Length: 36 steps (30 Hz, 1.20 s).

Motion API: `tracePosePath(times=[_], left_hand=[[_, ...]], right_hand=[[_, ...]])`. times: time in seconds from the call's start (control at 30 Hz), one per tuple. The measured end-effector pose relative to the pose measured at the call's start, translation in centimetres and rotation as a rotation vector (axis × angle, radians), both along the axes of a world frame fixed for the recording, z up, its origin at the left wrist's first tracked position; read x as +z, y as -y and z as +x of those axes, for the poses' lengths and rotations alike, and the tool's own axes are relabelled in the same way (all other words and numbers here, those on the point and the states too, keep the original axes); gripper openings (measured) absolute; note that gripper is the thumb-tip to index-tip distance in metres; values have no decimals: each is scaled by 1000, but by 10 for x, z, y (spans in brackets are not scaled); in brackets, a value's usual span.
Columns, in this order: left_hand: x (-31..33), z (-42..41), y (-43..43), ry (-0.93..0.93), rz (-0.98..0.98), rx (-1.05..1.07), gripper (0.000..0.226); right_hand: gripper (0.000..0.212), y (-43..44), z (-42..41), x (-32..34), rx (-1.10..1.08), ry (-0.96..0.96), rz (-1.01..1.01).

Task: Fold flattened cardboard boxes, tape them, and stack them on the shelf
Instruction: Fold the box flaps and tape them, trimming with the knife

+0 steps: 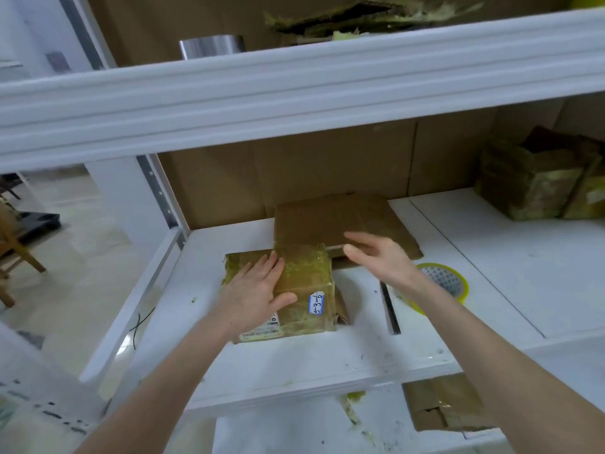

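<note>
A flattened cardboard box (304,283), wrapped in yellowish tape with a white label, lies on the white shelf board (294,365). My left hand (258,291) rests flat on its left part, fingers straight, thumb spread across the tape. A second flattened brown box (314,221) lies behind it, partly under it. My right hand (381,257) hovers over that rear box's right edge, fingers loosely extended, holding nothing. A roll of yellow tape (458,283) lies on the shelf just right of my right wrist, partly hidden by my arm.
A white shelf beam (294,93) crosses overhead. Taped cardboard boxes (537,181) stand at the back right of the shelf. A dark slot (389,306) runs between shelf boards. More cardboard (442,407) lies on the level below. A wooden chair (13,250) stands at far left.
</note>
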<state>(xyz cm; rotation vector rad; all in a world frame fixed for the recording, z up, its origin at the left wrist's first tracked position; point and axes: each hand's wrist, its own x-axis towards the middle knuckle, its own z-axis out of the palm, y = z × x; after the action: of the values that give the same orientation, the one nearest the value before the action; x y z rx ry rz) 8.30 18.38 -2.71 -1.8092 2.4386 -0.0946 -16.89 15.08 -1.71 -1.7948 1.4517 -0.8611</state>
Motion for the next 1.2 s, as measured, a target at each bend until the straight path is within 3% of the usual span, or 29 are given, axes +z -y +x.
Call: tracePosePath(times=[0.03, 0.1, 0.2, 0.3, 0.37, 0.43, 0.53, 0.6, 0.67, 0.77, 0.9, 0.97, 1.07, 1.13, 1.2], left_hand=[[1, 1, 0, -1, 14, 2, 120], [0, 1, 2, 0, 13, 10, 109], [0, 1, 2, -52, 13, 55, 101], [2, 0, 2, -66, 21, 57, 89], [4, 0, 1, -26, -3, 57, 94], [4, 0, -1, 27, -50, 49, 115], [4, 0, -4, 1, -43, 86, 130], [6, 0, -5, -31, -8, 103, 130], [8, 0, -5, -25, 10, 97, 131], [5, 2, -3, -64, -24, 97, 130], [11, 4, -6, -262, 9, 152, 100], [21, 6, -8, -524, -24, 199, 87], [41, 5, -4, -1096, -168, 365, 56], [52, 1, 4, -1397, -56, 451, 53], [57, -4, 10, -1481, 56, 475, 43]], right_hand=[[44, 3, -18, 2, -157, -100, -21], [46, 3, -49, 2, -338, -403, 94], [51, -8, -67, -11, -230, -829, 382], [31, -19, -69, -33, -204, -1011, 309], [24, -20, -72, -37, -264, -962, 215], [32, -20, -74, -29, -328, -797, 144], [34, -16, -65, 4, -320, -390, 0], [29, -15, -45, 35, -227, -49, -92], [23, -13, -18, 65, -90, 146, -141], [17, -3, 30, 91, 85, 45, -145], [20, 14, 71, 87, 195, -157, -47], [20, 19, 77, 84, 198, -168, -32], [20, 21, 81, 84, 205, -176, -35], [21, 22, 85, 84, 210, -202, -50], [21, 23, 90, 83, 215, -239, -78]])
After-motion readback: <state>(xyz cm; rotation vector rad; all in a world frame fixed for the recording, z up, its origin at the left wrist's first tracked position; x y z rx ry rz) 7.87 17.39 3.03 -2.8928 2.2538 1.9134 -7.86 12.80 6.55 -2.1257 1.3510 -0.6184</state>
